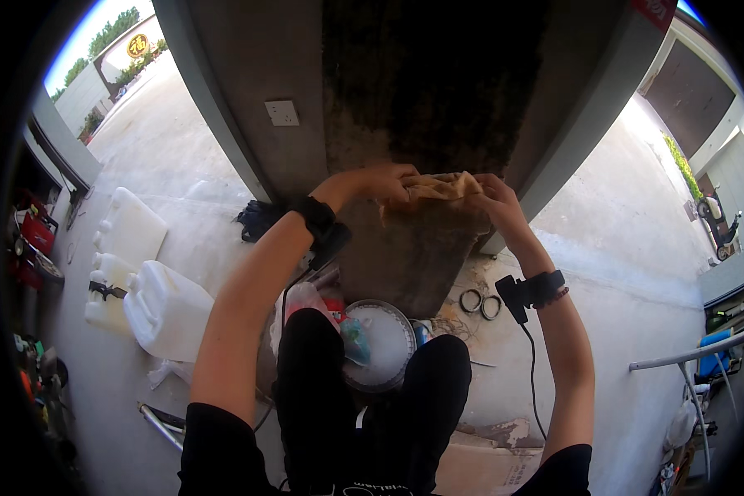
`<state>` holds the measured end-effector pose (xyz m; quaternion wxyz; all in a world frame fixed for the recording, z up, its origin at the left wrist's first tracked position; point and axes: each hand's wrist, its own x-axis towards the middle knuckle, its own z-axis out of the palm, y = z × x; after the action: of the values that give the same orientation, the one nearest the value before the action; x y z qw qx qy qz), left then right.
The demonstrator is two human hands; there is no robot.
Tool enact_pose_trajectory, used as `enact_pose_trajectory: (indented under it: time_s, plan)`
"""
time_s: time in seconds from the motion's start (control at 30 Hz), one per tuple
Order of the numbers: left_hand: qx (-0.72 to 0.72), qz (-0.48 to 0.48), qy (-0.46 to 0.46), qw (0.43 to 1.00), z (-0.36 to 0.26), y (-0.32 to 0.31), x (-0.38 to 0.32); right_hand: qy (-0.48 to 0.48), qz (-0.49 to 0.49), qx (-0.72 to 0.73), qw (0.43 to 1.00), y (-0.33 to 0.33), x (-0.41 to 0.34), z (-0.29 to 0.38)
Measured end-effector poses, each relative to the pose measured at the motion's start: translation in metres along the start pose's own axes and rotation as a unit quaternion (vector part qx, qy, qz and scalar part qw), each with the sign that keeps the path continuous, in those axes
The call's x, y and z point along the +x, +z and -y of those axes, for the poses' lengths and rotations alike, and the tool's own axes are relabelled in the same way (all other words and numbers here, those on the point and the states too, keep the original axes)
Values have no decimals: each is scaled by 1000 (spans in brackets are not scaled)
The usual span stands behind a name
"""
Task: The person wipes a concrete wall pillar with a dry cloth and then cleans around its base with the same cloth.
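Stretched between my two hands is a crumpled tan cloth, damp-looking and stained brown. My left hand grips its left end, and my right hand pinches the right end. Behind and below the cloth lies a dark, stained surface with a ragged lower right edge. A round basin sits low between my knees, with whitish contents. Over its left side lies a piece of teal plastic. Each wrist wears a black strapped device with a cable.
White plastic jerrycans stand on the concrete floor to the left. Two black rings lie beyond my right knee. Flattened cardboard is at the lower right. A metal tube juts in from the right. A socket plate is on the wall.
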<state>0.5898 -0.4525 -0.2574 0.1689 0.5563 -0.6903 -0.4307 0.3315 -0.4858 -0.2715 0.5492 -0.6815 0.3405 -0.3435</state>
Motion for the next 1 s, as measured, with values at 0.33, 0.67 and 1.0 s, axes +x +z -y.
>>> enact_pose_trajectory:
  time_s: [0.33, 0.67, 1.0]
  plan:
    - [-174, 89, -33, 980, 45, 52, -15, 72, 64, 71, 993, 26, -37, -16]
    - [-495, -108, -75, 859, 41, 113, -33, -44, -46, -117, 991, 52, -44, -44]
    - [-417, -232, -11, 879, 49, 122, -51, -121, -200, -330, 915, 87, -57, -73]
